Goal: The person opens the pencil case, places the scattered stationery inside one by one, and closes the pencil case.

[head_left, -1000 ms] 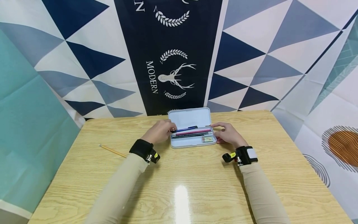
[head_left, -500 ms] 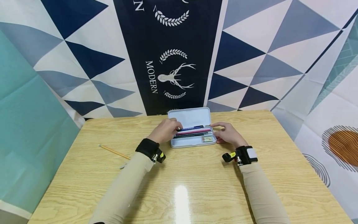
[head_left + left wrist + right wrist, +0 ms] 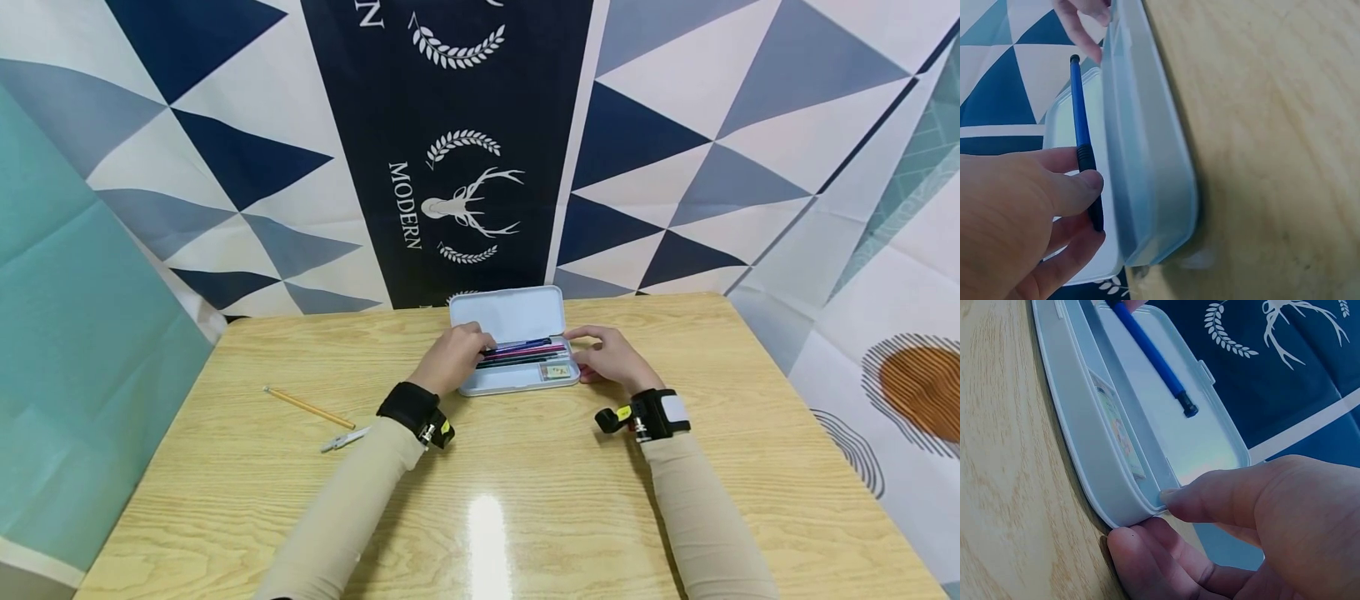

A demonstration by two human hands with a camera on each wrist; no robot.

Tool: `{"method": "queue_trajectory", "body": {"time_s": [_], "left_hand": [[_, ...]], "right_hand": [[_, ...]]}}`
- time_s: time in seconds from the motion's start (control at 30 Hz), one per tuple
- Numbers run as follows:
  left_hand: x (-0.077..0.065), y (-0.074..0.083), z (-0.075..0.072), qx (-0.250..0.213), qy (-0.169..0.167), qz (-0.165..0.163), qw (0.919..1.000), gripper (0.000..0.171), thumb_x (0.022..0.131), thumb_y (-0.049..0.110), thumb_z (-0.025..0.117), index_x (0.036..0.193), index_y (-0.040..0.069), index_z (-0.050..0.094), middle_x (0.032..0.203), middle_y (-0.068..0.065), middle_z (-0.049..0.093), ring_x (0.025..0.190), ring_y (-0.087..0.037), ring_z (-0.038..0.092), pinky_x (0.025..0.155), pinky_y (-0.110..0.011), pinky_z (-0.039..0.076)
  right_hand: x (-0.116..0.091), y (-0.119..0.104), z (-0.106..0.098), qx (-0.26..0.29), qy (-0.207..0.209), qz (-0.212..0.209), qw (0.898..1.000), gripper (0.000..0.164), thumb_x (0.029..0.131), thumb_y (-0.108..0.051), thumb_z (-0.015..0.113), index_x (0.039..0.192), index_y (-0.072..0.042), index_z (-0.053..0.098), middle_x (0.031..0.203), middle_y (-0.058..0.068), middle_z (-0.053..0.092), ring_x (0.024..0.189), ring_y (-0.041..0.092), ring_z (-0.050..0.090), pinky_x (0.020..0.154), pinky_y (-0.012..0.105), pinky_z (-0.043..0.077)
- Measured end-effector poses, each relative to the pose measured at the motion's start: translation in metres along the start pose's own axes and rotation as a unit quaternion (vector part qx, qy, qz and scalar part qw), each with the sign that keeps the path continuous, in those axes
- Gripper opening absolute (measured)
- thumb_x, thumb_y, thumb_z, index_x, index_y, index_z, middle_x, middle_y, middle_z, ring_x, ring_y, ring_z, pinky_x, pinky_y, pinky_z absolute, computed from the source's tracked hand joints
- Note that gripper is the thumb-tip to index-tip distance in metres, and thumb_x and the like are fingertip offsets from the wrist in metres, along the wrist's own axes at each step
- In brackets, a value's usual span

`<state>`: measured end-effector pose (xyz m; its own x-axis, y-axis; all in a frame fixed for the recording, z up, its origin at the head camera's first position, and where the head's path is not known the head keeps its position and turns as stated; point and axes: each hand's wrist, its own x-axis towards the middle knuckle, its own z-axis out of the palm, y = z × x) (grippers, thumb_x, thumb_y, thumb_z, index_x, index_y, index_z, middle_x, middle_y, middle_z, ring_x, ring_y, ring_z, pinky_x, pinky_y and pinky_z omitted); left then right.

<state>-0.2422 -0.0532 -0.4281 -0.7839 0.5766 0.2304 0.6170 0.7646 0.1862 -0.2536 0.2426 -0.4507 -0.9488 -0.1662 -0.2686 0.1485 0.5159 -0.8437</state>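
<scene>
My left hand (image 3: 452,360) pinches a blue pen (image 3: 1080,106) by its black grip, thumb on one side and fingers on the other. In the head view the pen lies along the back of an open light-blue pencil case (image 3: 498,386), over its inside. Several slim pencils (image 3: 517,361), one pink and others dark, lie in the case, with a small patterned eraser (image 3: 556,372) at its front right. The right hand (image 3: 611,360) holds the case's right end; its thumb rests on the rim while the other fingers curl against the outer wall.
On the table to the left lie a yellow pencil (image 3: 309,407) and a silver drawing compass (image 3: 343,439), partly covered by the left sleeve. Behind the case, its raised lid (image 3: 510,313) stands close to the patterned cloth wall (image 3: 472,150).
The left hand has moved right along the case with the blue pen. The compass has come out from behind the left sleeve. The right hand has stayed at the case's right end.
</scene>
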Motion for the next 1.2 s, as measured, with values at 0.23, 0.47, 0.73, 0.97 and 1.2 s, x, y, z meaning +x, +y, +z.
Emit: {"method": "queue_trajectory", "body": {"time_s": [0.23, 0.47, 0.73, 0.97, 1.2], "left_hand": [[-0.002, 0.001, 0.010, -0.006, -0.002, 0.002, 1.0000, 0.025, 0.091, -0.001, 0.067, 0.111, 0.010, 0.078, 0.100, -0.008, 0.073, 0.094, -0.021, 0.069, 0.086, -0.033, 0.060], [-0.004, 0.000, 0.015, 0.004, -0.008, 0.000, 1.0000, 0.027, 0.094, 0.000, 0.063, 0.112, 0.013, 0.078, 0.100, -0.008, 0.073, 0.094, -0.019, 0.069, 0.085, -0.033, 0.060], [-0.005, 0.000, 0.015, 0.011, -0.021, -0.001, 0.9997, 0.030, 0.094, -0.003, 0.060, 0.114, 0.013, 0.078, 0.102, -0.008, 0.074, 0.096, -0.020, 0.070, 0.087, -0.033, 0.060], [-0.007, 0.001, 0.012, 0.015, -0.032, -0.003, 0.9994, 0.033, 0.091, -0.005, 0.061, 0.115, 0.012, 0.077, 0.103, -0.009, 0.073, 0.097, -0.021, 0.069, 0.089, -0.035, 0.060], [-0.007, 0.001, 0.012, 0.020, -0.033, -0.002, 0.9993, 0.034, 0.091, -0.006, 0.060, 0.115, 0.012, 0.077, 0.104, -0.009, 0.074, 0.098, -0.021, 0.069, 0.089, -0.035, 0.060]], "right_hand": [[0.001, 0.001, 0.000, -0.001, 0.000, -0.003, 1.000, 0.042, 0.097, -0.011, 0.060, 0.138, -0.013, 0.058, 0.112, 0.028, 0.065, 0.064, 0.015, 0.066, 0.055, 0.022, 0.058], [0.000, 0.000, 0.000, -0.002, 0.001, -0.006, 1.000, 0.042, 0.097, -0.010, 0.060, 0.139, -0.012, 0.058, 0.108, 0.028, 0.066, 0.063, 0.014, 0.066, 0.055, 0.022, 0.058], [-0.001, 0.001, -0.001, -0.002, -0.007, -0.012, 1.000, 0.043, 0.097, -0.010, 0.060, 0.140, -0.011, 0.057, 0.109, 0.029, 0.067, 0.063, 0.014, 0.066, 0.056, 0.022, 0.058], [0.000, 0.000, 0.000, -0.001, -0.002, -0.014, 1.000, 0.042, 0.097, -0.010, 0.060, 0.139, -0.011, 0.058, 0.108, 0.029, 0.068, 0.063, 0.014, 0.066, 0.056, 0.022, 0.058], [0.000, 0.001, 0.000, -0.002, -0.002, -0.013, 1.000, 0.042, 0.097, -0.010, 0.060, 0.139, -0.012, 0.057, 0.109, 0.029, 0.068, 0.063, 0.014, 0.066, 0.056, 0.022, 0.058]]}}
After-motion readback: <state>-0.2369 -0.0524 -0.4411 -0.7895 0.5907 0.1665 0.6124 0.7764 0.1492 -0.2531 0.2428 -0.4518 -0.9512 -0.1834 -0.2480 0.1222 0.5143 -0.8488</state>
